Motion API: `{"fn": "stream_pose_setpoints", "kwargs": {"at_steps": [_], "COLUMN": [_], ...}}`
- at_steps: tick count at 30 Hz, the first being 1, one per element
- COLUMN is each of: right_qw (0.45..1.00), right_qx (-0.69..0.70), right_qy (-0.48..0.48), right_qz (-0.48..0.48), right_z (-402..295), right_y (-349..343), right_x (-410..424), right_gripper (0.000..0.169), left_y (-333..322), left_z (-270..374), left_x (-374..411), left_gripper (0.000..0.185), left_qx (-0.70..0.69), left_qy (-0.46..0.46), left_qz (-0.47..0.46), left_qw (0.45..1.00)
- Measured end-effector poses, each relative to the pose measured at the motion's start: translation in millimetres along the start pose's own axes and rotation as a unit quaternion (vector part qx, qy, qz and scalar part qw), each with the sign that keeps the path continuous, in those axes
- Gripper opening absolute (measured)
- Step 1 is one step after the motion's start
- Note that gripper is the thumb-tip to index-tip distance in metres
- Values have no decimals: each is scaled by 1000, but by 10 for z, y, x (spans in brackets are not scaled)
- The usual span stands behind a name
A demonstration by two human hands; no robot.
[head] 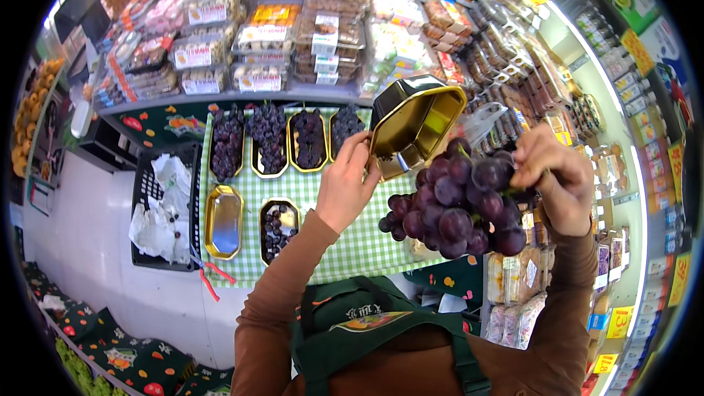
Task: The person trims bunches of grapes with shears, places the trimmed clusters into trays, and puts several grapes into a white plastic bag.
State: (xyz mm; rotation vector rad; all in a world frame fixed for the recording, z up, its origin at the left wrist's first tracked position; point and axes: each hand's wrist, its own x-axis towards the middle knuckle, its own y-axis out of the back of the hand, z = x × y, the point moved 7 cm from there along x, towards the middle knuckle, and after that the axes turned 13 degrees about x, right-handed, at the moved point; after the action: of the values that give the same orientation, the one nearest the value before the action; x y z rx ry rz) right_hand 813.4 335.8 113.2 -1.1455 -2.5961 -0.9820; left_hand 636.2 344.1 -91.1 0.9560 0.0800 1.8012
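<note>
My left hand (347, 181) grips the rim of a tray with a black outside and a gold inside (421, 132), tilted up on its side so its hollow faces me. From my right hand (555, 173) hangs a large bunch of dark purple grapes (454, 203), held by its top just to the right of the tray. The fingers hide most of the stem. Below both hands spreads a green and white checked tablecloth (352, 253). On it, left of my left forearm, stand a gold tray of loose grapes (279, 225) and another gold tray (224, 223) with a bare bottom.
Several trays of dark grapes (268, 143) line the table's far edge. Pliers-like red-handled cutters (212, 278) overhang its near left corner. A black crate (165, 206) with crumpled white plastic stands left. Packaged foods (330, 38) rise behind, with lit shelves (621, 176) to the right.
</note>
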Motion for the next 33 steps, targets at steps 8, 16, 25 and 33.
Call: {"fn": "stream_pose_setpoints", "kwargs": {"at_steps": [8, 16, 25, 33], "right_qw": [991, 989, 975, 966], "right_qx": [42, 78, 105, 233], "right_qy": [116, 125, 174, 82], "right_qz": [43, 4, -92, -75], "right_z": [-685, -943, -1226, -1245], "right_y": [91, -188, -608, -785], "right_x": [68, 5, 57, 329], "right_gripper": [28, 25, 7, 15], "left_y": [1594, 2825, 1378, 1558], "left_z": [21, -642, -12, 549], "left_x": [-28, -1107, -608, -470], "left_gripper": [13, 10, 10, 14], "left_qx": [267, 486, -71, -169], "left_qy": [-61, 23, 140, 20], "left_qz": [233, 188, 123, 44], "left_qw": [933, 853, 980, 985]}}
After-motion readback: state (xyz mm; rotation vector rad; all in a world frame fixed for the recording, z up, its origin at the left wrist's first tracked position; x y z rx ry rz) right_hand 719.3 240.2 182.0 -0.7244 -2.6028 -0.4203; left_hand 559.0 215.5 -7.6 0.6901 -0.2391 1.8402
